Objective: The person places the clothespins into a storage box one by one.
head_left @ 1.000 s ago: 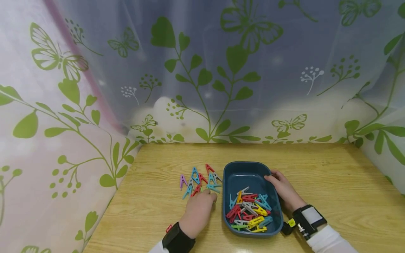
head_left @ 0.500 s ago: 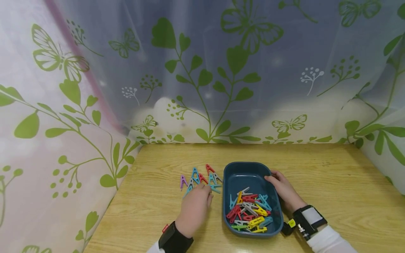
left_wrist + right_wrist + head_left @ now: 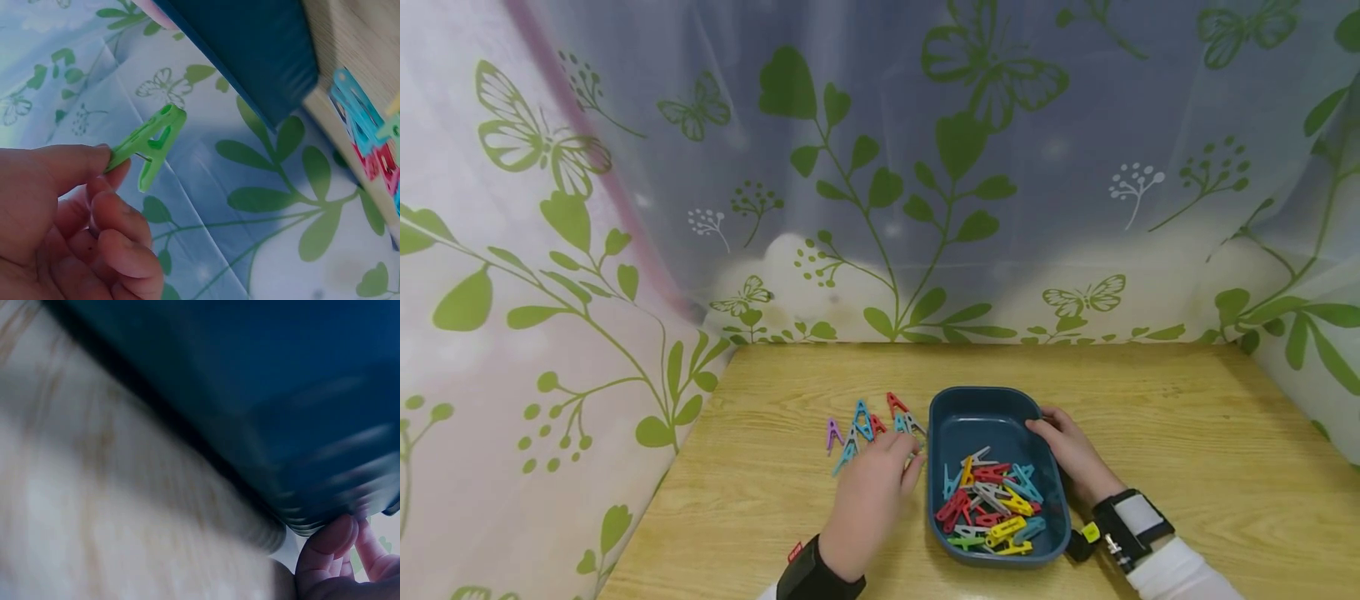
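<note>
Between its thumb and index finger, my left hand (image 3: 868, 500) pinches a green clothespin (image 3: 153, 137), plain in the left wrist view. In the head view that clothespin is hidden behind the hand. Just beyond the fingers lies a loose pile of clothespins (image 3: 862, 421) in blue, red, grey and purple, partly covered by the hand. To the right stands a dark blue plastic basin (image 3: 985, 425) with many mixed clothespins (image 3: 992, 500) at its near end. My right hand (image 3: 1075, 454) grips the basin's right rim, thumb on top and fingers outside.
A wooden table (image 3: 1187, 467) carries everything. Behind it and along both sides hangs a curtain (image 3: 985, 250) printed with green leaves and butterflies. Black bands (image 3: 1131, 525) circle both wrists.
The left hand first reached a little farther into the pile, then shifted right toward the basin, with a green clothespin now in its fingers. The right hand and basin stay put.
</note>
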A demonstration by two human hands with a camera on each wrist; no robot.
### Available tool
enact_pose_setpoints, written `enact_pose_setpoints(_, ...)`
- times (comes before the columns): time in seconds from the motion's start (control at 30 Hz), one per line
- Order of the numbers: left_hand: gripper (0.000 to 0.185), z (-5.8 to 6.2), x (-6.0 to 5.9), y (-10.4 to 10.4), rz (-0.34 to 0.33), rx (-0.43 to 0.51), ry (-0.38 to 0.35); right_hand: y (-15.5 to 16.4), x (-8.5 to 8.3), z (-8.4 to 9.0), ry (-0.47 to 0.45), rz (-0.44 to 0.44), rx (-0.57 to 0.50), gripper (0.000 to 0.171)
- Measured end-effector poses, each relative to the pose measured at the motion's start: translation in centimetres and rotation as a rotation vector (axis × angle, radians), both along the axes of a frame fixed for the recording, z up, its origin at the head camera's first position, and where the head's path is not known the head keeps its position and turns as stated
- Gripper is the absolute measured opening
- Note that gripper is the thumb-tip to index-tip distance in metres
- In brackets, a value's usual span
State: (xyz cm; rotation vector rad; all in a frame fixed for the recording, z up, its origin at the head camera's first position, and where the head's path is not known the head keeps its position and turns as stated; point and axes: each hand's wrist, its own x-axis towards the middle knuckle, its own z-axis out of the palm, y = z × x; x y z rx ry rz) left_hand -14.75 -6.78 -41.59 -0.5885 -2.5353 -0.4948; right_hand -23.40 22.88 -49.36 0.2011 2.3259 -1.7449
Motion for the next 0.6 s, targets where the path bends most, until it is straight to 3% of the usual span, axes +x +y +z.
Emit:
enact_pose_setpoints(0.13,0.008,0.2,0.8,0.5,-0.096,0.002,0.009,0.0,0.0,0.0,0.002,-0.001,-0.007,0.067)
enact_pose_setpoints(0.27,0.006,-0.1,1.2,1.1,-0.182,-0.023,-0.028,0.0,0.1,0.0,0.006,-0.002,-0.010,0.066)
enact_pose_setpoints(0.6,0.006,-1.0,1.3,2.0,-0.298,-0.133,-0.090,0.0,0.0,-0.1,0.009,-0.001,-0.010,0.065)
